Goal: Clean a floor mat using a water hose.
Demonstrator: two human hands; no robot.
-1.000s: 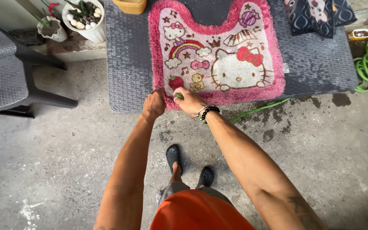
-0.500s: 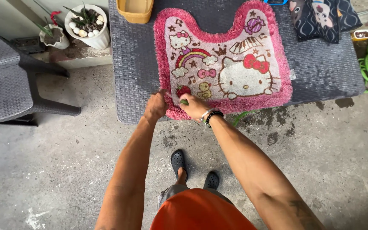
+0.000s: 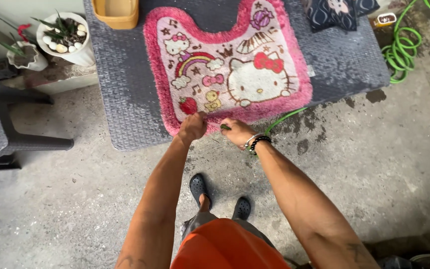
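A fluffy pink mat (image 3: 294, 84) with a white cartoon cat, a rainbow and small drawings lies on a dark grey woven table (image 3: 125, 99). My left hand (image 3: 193, 127) is closed on the mat's near edge, by the strawberry drawing. My right hand (image 3: 237, 132), with beaded bracelets at the wrist, is closed around a small green object at the same edge, just to the right. That object may be the tip of the green hose (image 3: 287, 117) running under the table; I cannot tell.
A yellow tub (image 3: 115, 12) stands at the table's back left and a dark patterned cloth (image 3: 332, 12) at the back right. Coiled green hose (image 3: 404, 45) lies right of the table. Potted plants (image 3: 65, 37) and a grey chair (image 3: 6, 129) stand at left. The concrete floor has wet patches.
Both hands have slid to the right along the mat's near edge, off the left corner toward the middle. The view has shifted, so the table now sits further left.
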